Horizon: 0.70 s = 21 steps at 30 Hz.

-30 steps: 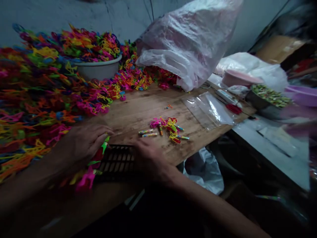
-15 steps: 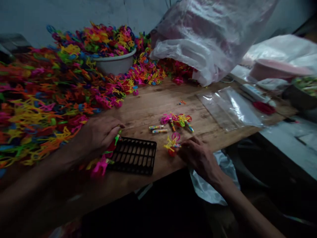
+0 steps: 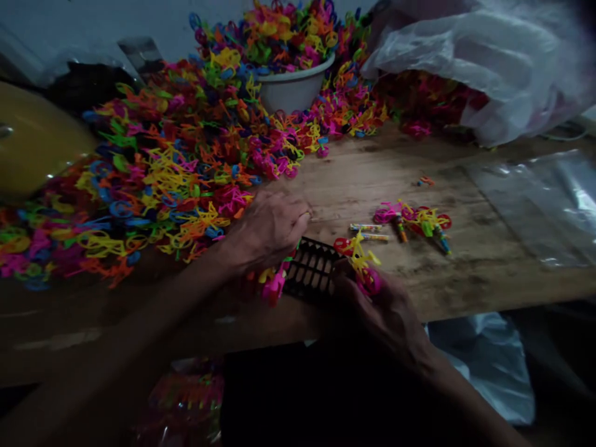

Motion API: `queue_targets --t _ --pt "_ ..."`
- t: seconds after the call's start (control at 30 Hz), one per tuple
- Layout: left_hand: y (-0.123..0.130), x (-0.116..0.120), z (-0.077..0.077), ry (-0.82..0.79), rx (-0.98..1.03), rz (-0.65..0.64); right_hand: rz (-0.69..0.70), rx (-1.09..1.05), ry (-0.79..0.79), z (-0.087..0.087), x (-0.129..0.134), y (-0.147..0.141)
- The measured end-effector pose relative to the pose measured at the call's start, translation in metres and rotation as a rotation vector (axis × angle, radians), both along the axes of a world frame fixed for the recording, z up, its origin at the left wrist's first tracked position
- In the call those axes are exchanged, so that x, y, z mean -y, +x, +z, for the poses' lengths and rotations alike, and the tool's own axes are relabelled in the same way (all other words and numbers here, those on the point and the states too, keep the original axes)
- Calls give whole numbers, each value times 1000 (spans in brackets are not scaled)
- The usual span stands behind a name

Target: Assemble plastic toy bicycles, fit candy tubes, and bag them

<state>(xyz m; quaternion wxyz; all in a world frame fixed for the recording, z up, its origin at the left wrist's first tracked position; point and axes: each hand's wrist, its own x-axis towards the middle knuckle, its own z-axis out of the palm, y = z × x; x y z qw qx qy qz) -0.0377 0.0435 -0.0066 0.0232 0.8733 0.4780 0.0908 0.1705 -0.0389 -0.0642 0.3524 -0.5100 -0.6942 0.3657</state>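
Note:
A black slotted rack (image 3: 311,268) lies near the front edge of the wooden table. My left hand (image 3: 270,226) is closed at the rack's left end, its fingertips by the upper corner; whatever they pinch is hidden. Below this hand, a pink plastic piece (image 3: 274,285) sticks out at the rack's left side. My right hand (image 3: 388,307) is closed at the rack's right end on a small plastic toy (image 3: 359,257) with a yellow frame and red and pink wheel-like rings. Two printed tubes (image 3: 372,236) lie just behind it.
Further right lie more colourful toys with tubes (image 3: 414,220) and flat clear bags (image 3: 535,205). A large heap of plastic pieces (image 3: 172,180) covers the left and back, around a heaped white tub (image 3: 293,87). A translucent bag (image 3: 493,62) bulges at the back right.
The view has swung left. My right hand has brought the yellow, red and pink toy from the table right of the rack to the rack's right end. My left hand stays at the left end.

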Motion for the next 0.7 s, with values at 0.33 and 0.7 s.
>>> queue_targets --t 0.33,0.7 --pt "0 3 -3 36 41 26 -22 -12 152 -9 10 -46" --pt "-2 2 -5 29 78 15 34 42 272 -18 5 -64"
